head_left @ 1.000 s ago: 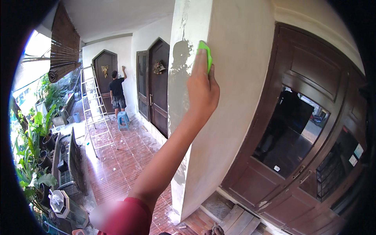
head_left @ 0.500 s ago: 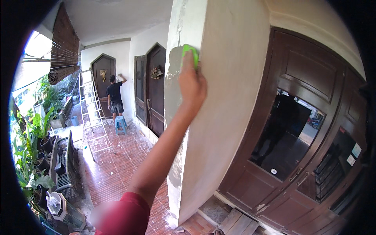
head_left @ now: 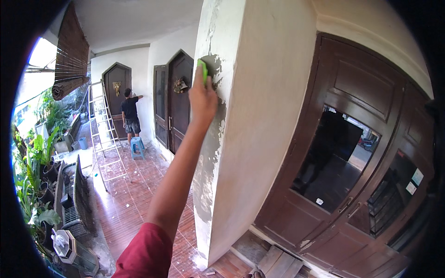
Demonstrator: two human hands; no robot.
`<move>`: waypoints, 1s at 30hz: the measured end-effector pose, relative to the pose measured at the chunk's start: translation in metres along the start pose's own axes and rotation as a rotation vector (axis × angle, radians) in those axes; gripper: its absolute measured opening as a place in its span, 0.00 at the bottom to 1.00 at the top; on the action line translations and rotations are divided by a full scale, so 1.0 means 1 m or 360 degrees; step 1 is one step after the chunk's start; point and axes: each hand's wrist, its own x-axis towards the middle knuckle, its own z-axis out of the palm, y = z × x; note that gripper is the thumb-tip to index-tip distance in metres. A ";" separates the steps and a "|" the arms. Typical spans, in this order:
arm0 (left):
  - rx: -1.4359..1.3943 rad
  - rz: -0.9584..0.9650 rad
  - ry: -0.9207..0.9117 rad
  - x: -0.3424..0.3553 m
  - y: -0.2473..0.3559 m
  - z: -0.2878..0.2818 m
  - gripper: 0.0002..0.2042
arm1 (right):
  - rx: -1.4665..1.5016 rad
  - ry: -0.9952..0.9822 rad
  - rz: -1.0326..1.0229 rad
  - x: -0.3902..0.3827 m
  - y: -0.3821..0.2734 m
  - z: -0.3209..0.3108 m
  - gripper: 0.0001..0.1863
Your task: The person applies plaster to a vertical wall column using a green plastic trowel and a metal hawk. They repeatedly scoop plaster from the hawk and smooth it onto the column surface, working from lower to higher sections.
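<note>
My left hand is raised at the end of my outstretched arm, fingers closed round a bright green scraper. It lies against the narrow left face of the white pillar, near the edge of a bare grey patch. Ragged flakes of white paint border the grey, which runs down this face below my hand. How the scraper's working edge meets the surface is partly hidden by my fingers. My right hand is out of the picture.
Brown double doors stand to the right. Beyond the pillar, another person faces the far wall, near a blue stool and a white ladder. A bench and plants line the left; pale flakes litter the red tiles.
My left hand has moved left with the scraper, from near the pillar's corner to the outer side of the grey patch. The other person's raised arm has come down a little.
</note>
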 end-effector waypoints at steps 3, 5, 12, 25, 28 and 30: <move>0.0056 0.0074 0.0009 -0.019 0.016 0.028 0.23 | 0.0584 0.0011 0.0411 -0.005 -0.021 0.005 0.04; -0.0019 0.0151 0.0071 -0.031 0.032 0.030 0.24 | 0.0082 -0.0128 0.0055 -0.006 -0.032 0.010 0.05; -0.0289 0.0133 -0.0268 -0.060 0.067 -0.022 0.25 | -0.0296 -0.0131 0.0077 -0.006 -0.043 0.020 0.06; -0.0187 -0.0159 -0.0078 -0.003 0.000 0.010 0.22 | -0.0818 0.0163 -0.0733 -0.001 -0.010 -0.006 0.07; -0.0148 0.0068 0.0016 -0.027 0.030 0.024 0.24 | -0.0593 -0.0105 -0.0277 0.003 -0.022 -0.011 0.08; -0.0147 0.0093 -0.0005 -0.040 0.048 0.023 0.24 | 0.0036 -0.0083 0.0106 0.004 -0.031 -0.009 0.09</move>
